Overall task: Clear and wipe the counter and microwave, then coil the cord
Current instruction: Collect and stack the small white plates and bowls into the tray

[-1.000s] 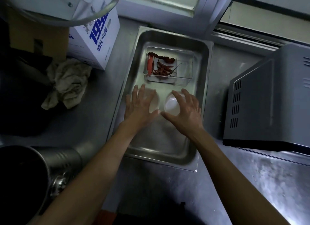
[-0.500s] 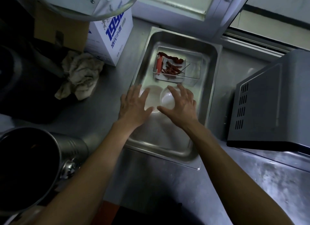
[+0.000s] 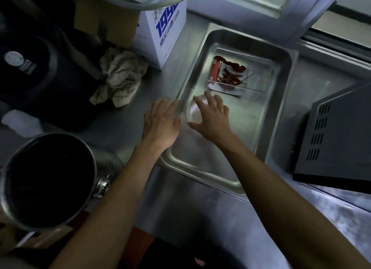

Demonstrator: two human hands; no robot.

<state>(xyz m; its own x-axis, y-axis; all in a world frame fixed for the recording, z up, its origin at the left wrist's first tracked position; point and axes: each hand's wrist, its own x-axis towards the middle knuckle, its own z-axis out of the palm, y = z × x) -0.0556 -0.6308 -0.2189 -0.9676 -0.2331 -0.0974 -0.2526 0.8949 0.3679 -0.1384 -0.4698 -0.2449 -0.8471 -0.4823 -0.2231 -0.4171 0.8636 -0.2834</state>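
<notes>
While spread flat over the tray (image 3: 259, 128), right hand (image 3: 212, 116) nearest the bowl (image 3: 193, 113), fingers open above it; left hand (image 3: 160, 122) open on tray's left rim.

Steel counter (image 3: 200, 218) carries tray (image 3: 230, 180), microwave (image 3: 341, 140), rag (image 3: 120, 78), box (image 3: 162, 34).

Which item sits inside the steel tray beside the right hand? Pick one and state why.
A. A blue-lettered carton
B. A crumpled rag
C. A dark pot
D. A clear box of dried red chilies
D: the clear box of dried red chilies lies inside the steel tray, just beyond the right hand; the rag, the carton and the pot are all outside it, to its left.
</notes>
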